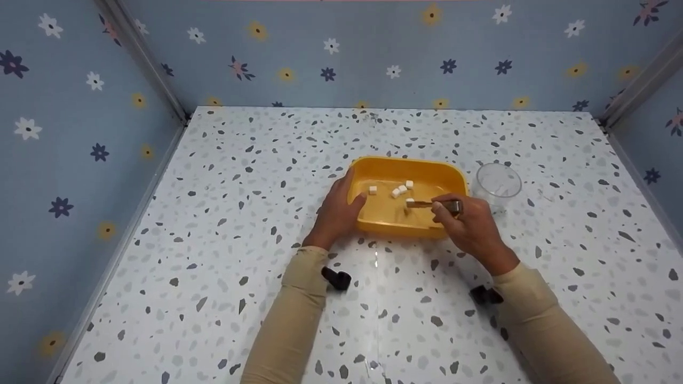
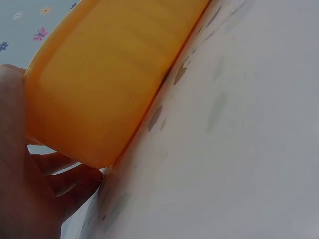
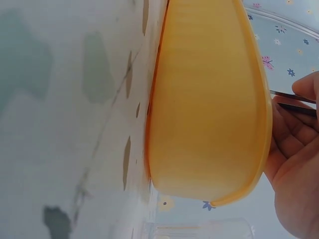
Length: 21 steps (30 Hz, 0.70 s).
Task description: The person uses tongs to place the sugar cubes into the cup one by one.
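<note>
A yellow plastic tub (image 1: 408, 230) stands on the table with several small white cubes (image 1: 402, 189) on its floor. My left hand (image 1: 337, 209) grips the tub's left end, the thumb over the rim and the fingers along the outer wall; those fingers also show in the left wrist view. In my right hand (image 1: 472, 224) is a pair of metal tweezers (image 1: 424, 204), pinched between thumb and fingers over the tub's right side. One white cube (image 1: 410, 201) is at the tweezers' tips. The right wrist view shows the tweezers' two arms (image 3: 294, 102) partly, with the tips hidden behind the tub wall.
Just right of the tub is a clear round container (image 1: 498, 184), close to my right hand. The speckled white table (image 1: 240, 176) is bounded by blue flowered panels (image 1: 363, 48) at the back and both sides.
</note>
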### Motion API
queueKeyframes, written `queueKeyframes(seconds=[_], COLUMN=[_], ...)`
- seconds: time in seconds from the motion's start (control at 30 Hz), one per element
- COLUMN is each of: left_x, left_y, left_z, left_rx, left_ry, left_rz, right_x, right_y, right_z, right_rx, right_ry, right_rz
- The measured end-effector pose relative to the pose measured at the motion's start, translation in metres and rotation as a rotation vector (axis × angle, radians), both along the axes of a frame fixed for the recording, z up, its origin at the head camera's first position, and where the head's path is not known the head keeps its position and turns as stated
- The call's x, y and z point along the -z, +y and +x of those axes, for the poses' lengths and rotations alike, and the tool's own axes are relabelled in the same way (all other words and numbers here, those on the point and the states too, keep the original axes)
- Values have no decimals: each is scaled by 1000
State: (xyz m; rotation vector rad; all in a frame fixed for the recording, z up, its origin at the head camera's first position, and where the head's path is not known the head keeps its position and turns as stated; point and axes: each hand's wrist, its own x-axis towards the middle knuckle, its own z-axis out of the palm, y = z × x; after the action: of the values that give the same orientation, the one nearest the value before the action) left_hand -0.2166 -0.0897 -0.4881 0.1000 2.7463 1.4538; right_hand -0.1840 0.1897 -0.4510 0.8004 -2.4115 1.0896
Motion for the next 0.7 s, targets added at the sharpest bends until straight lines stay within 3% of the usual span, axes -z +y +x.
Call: queueKeyframes(seconds=[0.33, 0.7], left_x=[1, 1], left_y=[0, 0], left_z=[0, 1], left_rx=[-7, -4], left_ry=[-4, -10], left_rz=[18, 28], right_x=[0, -2], right_y=[4, 7], right_z=[-2, -2], right_rx=[33, 57], right_ry=[76, 98], right_rz=[-44, -48])
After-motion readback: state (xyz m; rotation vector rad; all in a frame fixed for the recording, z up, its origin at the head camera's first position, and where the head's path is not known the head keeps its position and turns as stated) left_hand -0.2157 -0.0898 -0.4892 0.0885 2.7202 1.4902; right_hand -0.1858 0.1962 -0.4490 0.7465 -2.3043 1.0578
